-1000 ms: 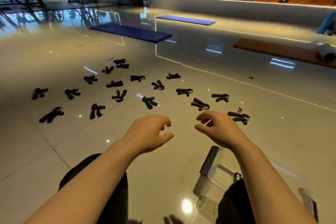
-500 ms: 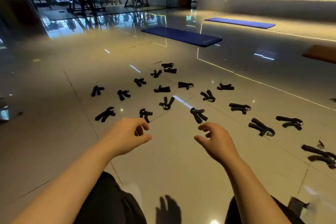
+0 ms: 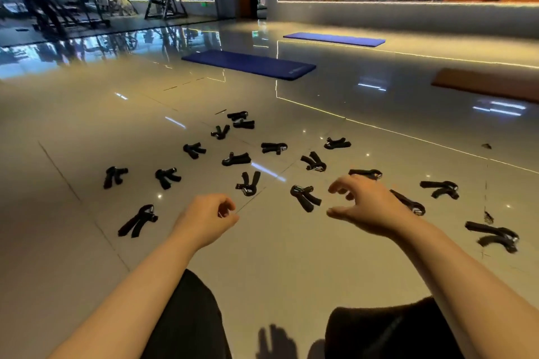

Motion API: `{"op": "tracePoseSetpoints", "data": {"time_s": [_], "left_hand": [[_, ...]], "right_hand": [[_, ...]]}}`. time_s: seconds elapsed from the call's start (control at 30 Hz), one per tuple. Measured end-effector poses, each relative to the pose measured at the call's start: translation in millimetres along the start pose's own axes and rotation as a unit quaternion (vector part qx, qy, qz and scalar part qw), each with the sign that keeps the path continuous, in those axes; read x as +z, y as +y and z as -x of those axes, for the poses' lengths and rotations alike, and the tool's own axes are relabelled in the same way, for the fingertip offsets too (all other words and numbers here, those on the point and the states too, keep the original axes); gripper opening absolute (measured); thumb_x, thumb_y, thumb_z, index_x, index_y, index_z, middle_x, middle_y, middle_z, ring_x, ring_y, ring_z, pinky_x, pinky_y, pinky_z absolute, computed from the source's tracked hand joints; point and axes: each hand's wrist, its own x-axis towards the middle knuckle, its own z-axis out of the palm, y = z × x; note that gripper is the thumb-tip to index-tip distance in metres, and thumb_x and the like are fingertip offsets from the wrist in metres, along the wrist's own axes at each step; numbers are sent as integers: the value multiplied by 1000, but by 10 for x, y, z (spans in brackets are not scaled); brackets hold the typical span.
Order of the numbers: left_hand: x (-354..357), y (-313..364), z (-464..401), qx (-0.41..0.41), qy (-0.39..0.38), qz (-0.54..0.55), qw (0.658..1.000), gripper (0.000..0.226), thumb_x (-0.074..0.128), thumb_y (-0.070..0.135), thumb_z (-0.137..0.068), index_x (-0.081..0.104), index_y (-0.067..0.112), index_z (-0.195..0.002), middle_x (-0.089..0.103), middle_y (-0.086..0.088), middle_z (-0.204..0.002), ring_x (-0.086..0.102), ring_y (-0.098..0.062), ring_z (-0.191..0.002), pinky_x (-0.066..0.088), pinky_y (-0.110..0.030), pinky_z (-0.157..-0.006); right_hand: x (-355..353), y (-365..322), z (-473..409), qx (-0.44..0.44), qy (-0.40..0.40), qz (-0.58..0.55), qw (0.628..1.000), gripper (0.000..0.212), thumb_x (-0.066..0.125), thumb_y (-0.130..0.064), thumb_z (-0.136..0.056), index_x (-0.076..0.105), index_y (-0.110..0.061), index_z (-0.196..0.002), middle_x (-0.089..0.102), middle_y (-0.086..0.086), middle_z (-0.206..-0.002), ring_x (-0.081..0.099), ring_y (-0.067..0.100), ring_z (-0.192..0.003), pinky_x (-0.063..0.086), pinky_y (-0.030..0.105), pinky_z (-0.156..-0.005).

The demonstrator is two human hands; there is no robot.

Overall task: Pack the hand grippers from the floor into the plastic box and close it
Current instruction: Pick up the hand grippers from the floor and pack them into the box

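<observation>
Head view: black hand grippers scattered on the glossy tiled floor, none held.

Both grips are empty: the left hand loosely curled, the right hand spread wide near the gripper at its 9 o'clock. Stiff, light, sprung V-shapes are judged; padded handles should be grasped. No plastic box is seen.
</observation>
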Motion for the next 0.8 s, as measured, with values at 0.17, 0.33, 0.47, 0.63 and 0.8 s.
{"op": "tracePoseSetpoints", "data": {"time_s": [0.17, 0.33, 0.47, 0.63, 0.8], "left_hand": [[-98, 295, -434, 75, -42, 0, 996, 21, 62, 36, -86, 59, 27, -105, 58, 13, -91, 56, -1, -84, 51, -22, -75], [-201, 381, -496, 156, -106, 1, 982, 25, 61, 41, -85, 59, 32, -108, 58, 16, -96, 58, -2, -86, 52, -21, -77], [-533, -163, -726, 129, -124, 10, 984, 23, 60, 44, -85, 57, 38, -107, 60, 18, -98, 60, 1, -87, 52, -19, -78], [-680, -1013, -1211, 61, -86, -92, 990, 29, 58, 39, -89, 56, 28, -116, 56, 12, -101, 54, 0, -88, 45, -14, -74], [-327, -1020, -1859, 71, -112, -67, 989, 31, 58, 31, -90, 54, 22, -120, 53, 9, -102, 52, -3, -88, 38, -11, -63]], "right_hand": [[28, 250, -312, 61, -88, 17, 994, 61, 70, -35, -82, 42, -26, -136, 41, 1, -139, 42, 21, -125, 39, 33, -100], [101, 103, -865, 65, -106, -8, 992, 62, 71, -36, -81, 43, -24, -135, 47, 3, -136, 46, 22, -120, 40, 34, -97], [373, -164, -1333, 27, -134, 32, 990, 60, 72, -35, -80, 46, -23, -133, 48, 3, -131, 47, 22, -118, 41, 31, -92], [365, -661, -1824, -1, -129, 90, 988, 59, 70, -32, -82, 45, -23, -134, 46, 4, -135, 46, 23, -120, 41, 33, -94], [450, -545, -1780, -34, 13, 87, 996, 46, 63, -40, -85, 46, -28, -127, 48, -8, -126, 49, 16, -117, 42, 28, -90]]}}
